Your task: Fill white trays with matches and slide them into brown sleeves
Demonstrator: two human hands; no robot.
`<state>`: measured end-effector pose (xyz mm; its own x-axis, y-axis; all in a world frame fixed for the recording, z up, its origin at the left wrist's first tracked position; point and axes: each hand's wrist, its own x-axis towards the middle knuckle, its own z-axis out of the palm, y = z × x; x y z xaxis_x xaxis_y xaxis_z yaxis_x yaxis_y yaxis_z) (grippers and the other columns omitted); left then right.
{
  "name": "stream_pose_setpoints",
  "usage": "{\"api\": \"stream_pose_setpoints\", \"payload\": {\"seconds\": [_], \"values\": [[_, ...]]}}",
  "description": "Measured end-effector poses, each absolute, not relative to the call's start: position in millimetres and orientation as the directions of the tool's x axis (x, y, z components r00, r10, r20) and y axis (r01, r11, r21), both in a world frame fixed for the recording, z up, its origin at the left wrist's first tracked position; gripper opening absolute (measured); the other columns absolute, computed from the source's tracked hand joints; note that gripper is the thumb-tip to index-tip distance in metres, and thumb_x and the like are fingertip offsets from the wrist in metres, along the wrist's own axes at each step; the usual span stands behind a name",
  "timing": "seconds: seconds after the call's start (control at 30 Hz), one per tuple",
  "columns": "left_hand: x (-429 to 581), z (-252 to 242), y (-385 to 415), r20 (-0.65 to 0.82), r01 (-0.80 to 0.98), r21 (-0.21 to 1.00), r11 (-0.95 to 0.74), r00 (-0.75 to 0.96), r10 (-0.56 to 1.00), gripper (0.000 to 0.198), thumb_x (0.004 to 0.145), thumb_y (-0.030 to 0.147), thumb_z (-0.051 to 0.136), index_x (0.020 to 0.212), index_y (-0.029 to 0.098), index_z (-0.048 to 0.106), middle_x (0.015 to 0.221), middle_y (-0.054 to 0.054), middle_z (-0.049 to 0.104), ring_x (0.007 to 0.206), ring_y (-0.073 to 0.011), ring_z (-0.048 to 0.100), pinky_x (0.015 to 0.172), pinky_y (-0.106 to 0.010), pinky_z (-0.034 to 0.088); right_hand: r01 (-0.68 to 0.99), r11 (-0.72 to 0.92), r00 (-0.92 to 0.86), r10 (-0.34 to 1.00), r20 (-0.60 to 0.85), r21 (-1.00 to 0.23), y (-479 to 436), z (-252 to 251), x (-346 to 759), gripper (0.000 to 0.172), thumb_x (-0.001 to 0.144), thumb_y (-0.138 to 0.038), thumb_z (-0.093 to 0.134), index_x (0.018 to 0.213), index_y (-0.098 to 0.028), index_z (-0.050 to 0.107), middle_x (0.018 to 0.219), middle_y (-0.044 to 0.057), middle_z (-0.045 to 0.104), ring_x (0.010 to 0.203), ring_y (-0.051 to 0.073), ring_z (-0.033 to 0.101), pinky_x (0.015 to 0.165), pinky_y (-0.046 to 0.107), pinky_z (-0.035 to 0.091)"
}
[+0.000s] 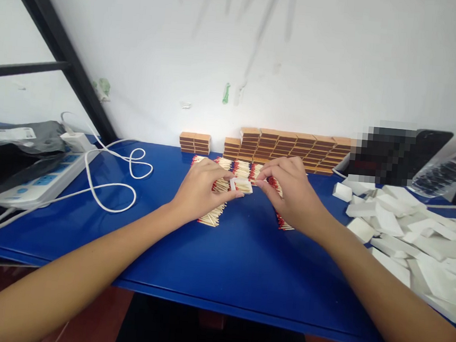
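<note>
Head view of a blue tabletop (236, 262) set against a white wall. The left hand (199, 190) and the right hand (290, 193) meet near the far middle of the tabletop, and between them is a small white tray (241, 185) filled with matchsticks. The left grip is closed on the tray's left end, with the thumb beneath and the fingers curled over the top. The right grip is closed on the tray's right end, its fingertips bent inward and touching the edge. The tray sits just above the surface, over a spread of loose red-tipped matches (212, 217) that lies in rows under and beside both hands. Behind the hands, a long stack of brown matchboxes (293, 150) stands along the wall, with a shorter stack (195, 142) just to its left. A heap of empty white trays (414, 235) covers the right side of the tabletop, well apart from the left hand and near the right forearm. At the left edge lies a power strip (39, 178), and a white cable (111, 182) loops across the surface beside it. A calculator (451, 172) leans at the far right.
</note>
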<state>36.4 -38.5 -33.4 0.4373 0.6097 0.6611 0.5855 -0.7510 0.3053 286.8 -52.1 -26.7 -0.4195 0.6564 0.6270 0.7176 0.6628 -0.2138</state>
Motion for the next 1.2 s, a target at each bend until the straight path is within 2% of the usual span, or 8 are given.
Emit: {"api": "stream_pose_setpoints", "payload": {"seconds": [0.13,0.37,0.57,0.8,0.93,1.07,1.2], "values": [[41,-30,-46,0.644,0.508,0.341,-0.791,0.487,0.590,0.034,0.084,0.047,0.090,0.105,0.023,0.079,0.095,-0.004,0.080,0.093,-0.0245,0.067,0.090,-0.041,0.053,0.685,0.689,-0.439,0.649,0.622,-0.235,-61,-27,274,0.011,0.105,-0.026,0.054,0.099,-0.026,0.063,0.113,0.012,0.069,0.110,0.031,0.055,0.096,0.050,0.045],[42,-33,-45,0.648,0.460,0.390,-0.798,0.478,0.593,0.031,0.084,0.046,0.090,0.101,0.023,0.079,0.091,-0.003,0.078,0.086,-0.0221,0.068,0.084,-0.039,0.052,0.705,0.687,-0.491,0.654,0.575,-0.179,-63,-30,271,0.012,0.104,-0.020,0.053,0.100,-0.025,0.064,0.112,0.013,0.069,0.112,0.032,0.056,0.093,0.049,0.046],[42,-31,-45,0.636,0.460,0.432,-0.775,0.454,0.624,0.028,0.085,0.045,0.088,0.100,0.023,0.080,0.093,-0.002,0.079,0.090,-0.0224,0.068,0.086,-0.039,0.053,0.697,0.696,-0.471,0.626,0.622,-0.173,-64,-27,272,0.013,0.104,-0.022,0.056,0.101,-0.026,0.068,0.111,0.012,0.070,0.109,0.033,0.057,0.092,0.050,0.046],[38,-31,-41,0.653,0.543,0.401,-0.738,0.394,0.646,0.031,0.085,0.046,0.088,0.103,0.023,0.080,0.094,-0.004,0.079,0.093,-0.0238,0.067,0.086,-0.040,0.053,0.758,0.635,-0.395,0.630,0.669,-0.151,-51,-25,290,0.018,0.103,-0.027,0.055,0.099,-0.025,0.072,0.106,0.013,0.069,0.107,0.033,0.055,0.095,0.052,0.044],[35,-31,-39,0.681,0.589,0.385,-0.711,0.339,0.649,0.031,0.087,0.049,0.086,0.102,0.022,0.080,0.100,-0.005,0.081,0.097,-0.0245,0.069,0.090,-0.041,0.053,0.834,0.543,-0.386,0.701,0.600,-0.098,-33,-39,310,0.021,0.102,-0.028,0.056,0.094,-0.023,0.075,0.107,0.014,0.069,0.109,0.035,0.052,0.092,0.051,0.043],[35,-30,-38,0.683,0.626,0.370,-0.686,0.318,0.658,0.032,0.088,0.051,0.085,0.103,0.023,0.080,0.102,-0.004,0.082,0.100,-0.0251,0.069,0.090,-0.041,0.053,0.829,0.558,-0.459,0.720,0.520,-0.042,-22,-53,317,0.018,0.099,-0.026,0.062,0.090,-0.022,0.078,0.109,0.013,0.069,0.107,0.033,0.053,0.089,0.049,0.044],[35,-32,-37,0.698,0.615,0.363,-0.700,0.319,0.642,0.033,0.085,0.048,0.088,0.104,0.022,0.080,0.102,-0.004,0.082,0.099,-0.0246,0.068,0.090,-0.040,0.054,0.815,0.578,-0.470,0.707,0.529,-0.048,-21,-57,314,0.014,0.097,-0.025,0.065,0.090,-0.021,0.077,0.107,0.013,0.069,0.106,0.032,0.054,0.091,0.049,0.045]]}}
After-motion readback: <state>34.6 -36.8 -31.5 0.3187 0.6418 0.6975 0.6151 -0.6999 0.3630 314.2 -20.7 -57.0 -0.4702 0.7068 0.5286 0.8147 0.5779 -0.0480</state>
